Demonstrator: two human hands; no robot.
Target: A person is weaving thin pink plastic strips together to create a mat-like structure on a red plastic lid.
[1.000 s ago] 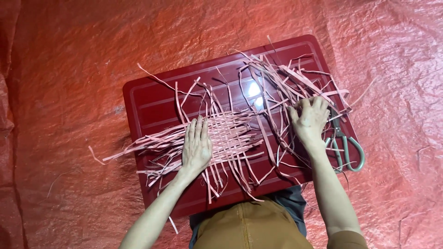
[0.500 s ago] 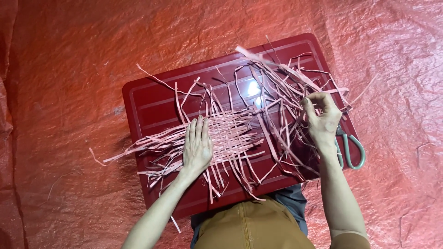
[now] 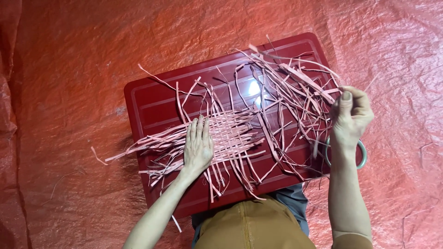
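While left hand (image 3: 198, 146) presses woven strips (image 3: 230, 133), right hand (image 3: 350, 115) pinches strand (image 3: 304, 83)

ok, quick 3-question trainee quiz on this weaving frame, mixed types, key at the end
1. True or false: the left hand lies flat, palm down, on the woven patch of strips.
2. Multiple choice: what surface does the weaving rest on? A) a dark red plastic lid B) a wooden board C) a metal tray
3. Short answer: what is the right hand doing with the loose strips?

Key
1. True.
2. A; the lid itself lies on a red tarp.
3. It is raised at the lid's right edge, pinching a thin strip between its fingers; grey scissor handles show just below it.
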